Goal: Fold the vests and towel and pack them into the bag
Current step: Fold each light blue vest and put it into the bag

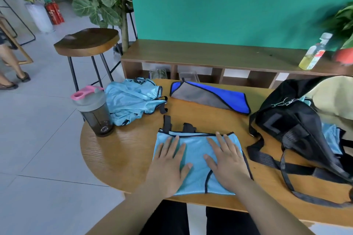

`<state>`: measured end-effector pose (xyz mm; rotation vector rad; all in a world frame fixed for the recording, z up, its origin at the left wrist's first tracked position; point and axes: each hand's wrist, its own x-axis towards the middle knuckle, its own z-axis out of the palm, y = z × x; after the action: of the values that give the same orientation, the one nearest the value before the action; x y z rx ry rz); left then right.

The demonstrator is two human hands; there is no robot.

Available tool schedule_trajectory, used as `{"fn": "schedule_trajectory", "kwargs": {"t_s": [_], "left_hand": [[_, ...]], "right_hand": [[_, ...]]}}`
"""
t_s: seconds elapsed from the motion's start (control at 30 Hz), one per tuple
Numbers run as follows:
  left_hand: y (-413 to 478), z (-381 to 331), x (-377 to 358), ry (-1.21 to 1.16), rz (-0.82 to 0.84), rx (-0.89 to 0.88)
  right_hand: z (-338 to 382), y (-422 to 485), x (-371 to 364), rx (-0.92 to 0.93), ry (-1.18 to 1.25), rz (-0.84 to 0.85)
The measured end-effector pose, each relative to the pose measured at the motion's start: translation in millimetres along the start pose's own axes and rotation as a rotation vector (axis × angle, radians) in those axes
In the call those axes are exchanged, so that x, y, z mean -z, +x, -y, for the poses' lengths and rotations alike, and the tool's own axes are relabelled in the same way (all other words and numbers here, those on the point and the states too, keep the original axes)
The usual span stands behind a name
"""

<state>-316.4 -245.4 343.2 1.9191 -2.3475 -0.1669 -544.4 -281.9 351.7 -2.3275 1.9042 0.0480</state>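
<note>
Light-blue mesh vest (198,160), black-trimmed with two black straps at its far edge, folded into a rectangle at the near edge of the wooden table (122,156), pressed flat under left hand (168,166) and right hand (227,160), both with fingers spread and gripping nothing.

Black bag (298,129), right side of table (124,149): cropped by frame edge; blue fabric (331,135) inside mostly hidden. Left hand (168,166) and right hand (227,160) cover middle of folded vest (194,158). Bottle (313,53) label unreadable. Potted plant (343,25) beyond blurred, cropped. Shelf (210,53) cubby contents indistinct.
</note>
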Motion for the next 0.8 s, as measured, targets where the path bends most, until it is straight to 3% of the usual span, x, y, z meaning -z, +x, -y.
{"fn": "schedule_trajectory", "kwargs": {"t_s": [0.3, 0.4, 0.5, 0.8], "left_hand": [[15.6, 7.0, -3.3, 0.135, 0.118, -0.005], [13.9, 6.0, -2.5, 0.134, 0.081, -0.029], [10.3, 4.0, -1.4, 0.161, -0.035, -0.115], [15.4, 5.3, -4.1, 0.124, 0.114, 0.008]], "right_hand": [[-5.8, -8.5, -2.7, -0.216, -0.057, -0.102], [4.2, -9.4, 0.5, -0.073, -0.115, -0.138], [11.4, -8.5, -7.0, 0.103, -0.081, -0.064], [-16.7, -12.2, -11.3, -0.154, -0.016, -0.085]]}}
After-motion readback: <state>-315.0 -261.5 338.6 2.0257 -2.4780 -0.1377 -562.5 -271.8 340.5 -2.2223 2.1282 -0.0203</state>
